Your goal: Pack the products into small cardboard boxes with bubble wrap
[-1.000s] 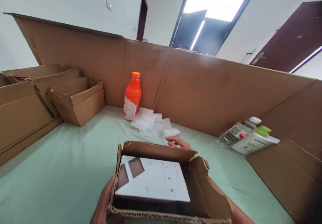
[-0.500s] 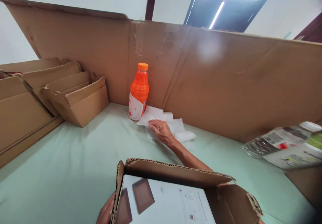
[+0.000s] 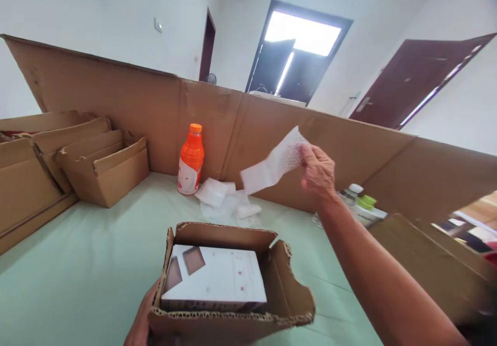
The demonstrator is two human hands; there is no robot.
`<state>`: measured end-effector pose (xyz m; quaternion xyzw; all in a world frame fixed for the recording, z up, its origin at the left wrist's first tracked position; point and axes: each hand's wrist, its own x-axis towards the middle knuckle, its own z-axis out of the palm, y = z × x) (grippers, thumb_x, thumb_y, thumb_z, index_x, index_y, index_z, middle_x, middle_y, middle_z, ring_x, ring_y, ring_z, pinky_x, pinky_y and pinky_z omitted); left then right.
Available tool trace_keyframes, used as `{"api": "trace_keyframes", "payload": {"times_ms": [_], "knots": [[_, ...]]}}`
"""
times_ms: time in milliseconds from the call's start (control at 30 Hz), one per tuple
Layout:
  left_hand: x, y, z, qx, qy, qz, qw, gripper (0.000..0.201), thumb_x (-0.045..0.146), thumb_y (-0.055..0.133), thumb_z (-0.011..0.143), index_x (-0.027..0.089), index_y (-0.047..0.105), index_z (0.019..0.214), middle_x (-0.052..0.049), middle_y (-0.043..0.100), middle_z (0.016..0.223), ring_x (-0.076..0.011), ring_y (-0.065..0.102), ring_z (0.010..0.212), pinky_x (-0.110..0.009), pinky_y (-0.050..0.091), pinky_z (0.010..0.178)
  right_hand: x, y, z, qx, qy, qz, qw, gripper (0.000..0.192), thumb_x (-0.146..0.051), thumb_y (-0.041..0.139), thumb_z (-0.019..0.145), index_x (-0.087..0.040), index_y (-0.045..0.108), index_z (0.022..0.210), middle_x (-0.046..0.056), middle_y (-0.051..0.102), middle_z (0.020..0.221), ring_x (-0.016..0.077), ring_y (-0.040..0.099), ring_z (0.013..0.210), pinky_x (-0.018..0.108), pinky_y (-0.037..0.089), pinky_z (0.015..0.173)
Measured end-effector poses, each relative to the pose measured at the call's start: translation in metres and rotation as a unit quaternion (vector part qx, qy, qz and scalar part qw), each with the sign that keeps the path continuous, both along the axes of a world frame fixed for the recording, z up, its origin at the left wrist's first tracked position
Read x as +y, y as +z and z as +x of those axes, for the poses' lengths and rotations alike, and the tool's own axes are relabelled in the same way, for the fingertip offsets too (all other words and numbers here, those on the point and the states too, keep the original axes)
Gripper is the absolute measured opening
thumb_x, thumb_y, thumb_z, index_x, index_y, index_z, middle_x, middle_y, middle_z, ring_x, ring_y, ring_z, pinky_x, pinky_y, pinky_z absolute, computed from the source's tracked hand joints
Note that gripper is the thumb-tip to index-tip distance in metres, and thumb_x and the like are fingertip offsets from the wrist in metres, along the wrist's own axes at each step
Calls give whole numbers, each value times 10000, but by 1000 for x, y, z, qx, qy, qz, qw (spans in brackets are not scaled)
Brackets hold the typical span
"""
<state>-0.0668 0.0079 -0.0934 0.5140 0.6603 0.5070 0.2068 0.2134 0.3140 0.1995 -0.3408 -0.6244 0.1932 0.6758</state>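
Observation:
A strip of bubble wrap hangs in the air, pinched between the thumb and fingers of my right hand. Below it to the left, more bubble wrap pieces lie on the green cloth. My left hand grips the left side of an open cardboard box close to me; its fingertips are hidden behind the box wall. Inside that box lies a white carton with brown squares printed on it, leaving a gap at the right end.
An orange bottle stands beside the wrap pieces, before a tall cardboard partition. Several open cardboard boxes stand at left. A clear bottle and a green-capped white container are at right, partly behind my arm.
My right hand has picked up a bubble wrap strip from the pile and moved up and right with it. My view has tilted up, and more of the cardboard box shows.

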Motion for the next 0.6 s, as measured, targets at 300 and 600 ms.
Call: {"api": "trace_keyframes", "payload": {"times_ms": [300,600], "knots": [[-14,45,2,-88,-22,-1,996,603,489,604,761,144,529,1250,-127,675,1124,-319,680,1052,-443,579,906,-137,-48,71,-164,50,-265,949,471,-629,680,788,-178,746,909,9,714,758,142,607,624,257,477,565],[-17,59,-7,-77,-40,-37,996,581,521,635,692,184,534,1154,-89,658,1058,-298,653,973,-403,538,831,-279,-162,109,-171,161,-400,886,462,-652,734,734,-212,786,865,122,735,1211,311,601,1261,489,417,1088]]}}
